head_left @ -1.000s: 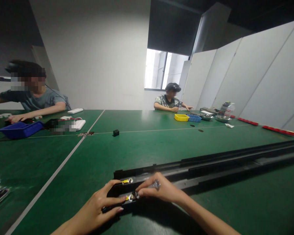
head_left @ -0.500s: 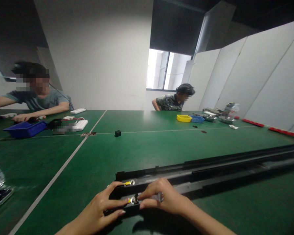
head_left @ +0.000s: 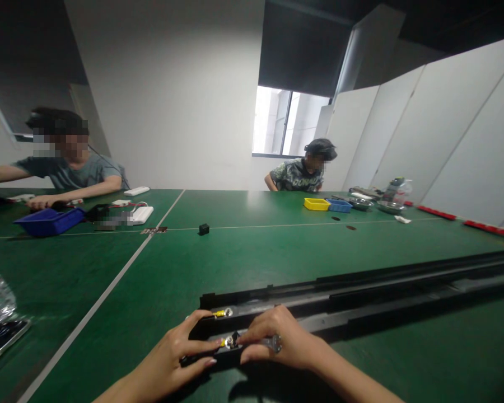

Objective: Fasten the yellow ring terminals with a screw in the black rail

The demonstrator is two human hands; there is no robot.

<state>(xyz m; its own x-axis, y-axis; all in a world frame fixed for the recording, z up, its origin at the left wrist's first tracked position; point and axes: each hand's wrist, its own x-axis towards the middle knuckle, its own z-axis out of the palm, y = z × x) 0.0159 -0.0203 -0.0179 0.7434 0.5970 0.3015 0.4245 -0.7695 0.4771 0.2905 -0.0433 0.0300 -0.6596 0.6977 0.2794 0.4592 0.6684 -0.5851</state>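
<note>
A long black rail (head_left: 361,291) lies across the green table (head_left: 243,252), its near end right in front of me. My left hand (head_left: 176,358) grips that end, thumb and fingers wrapped round the black edge. My right hand (head_left: 277,341) is closed on a small silver wrench (head_left: 275,342) whose head sits on a bolt with a yellow ring terminal (head_left: 231,340). A second yellow terminal (head_left: 222,313) sits on the rail just behind it.
A person at the far left has an arm near a blue bin (head_left: 48,220) and a white device (head_left: 140,214). Another person sits at the far side by yellow (head_left: 316,204) and blue (head_left: 339,205) trays and metal bowls. A small black block (head_left: 204,228) lies mid-table.
My right hand has turned the wrench slightly on the bolt. The view has drifted a little. The far person has turned sideways.
</note>
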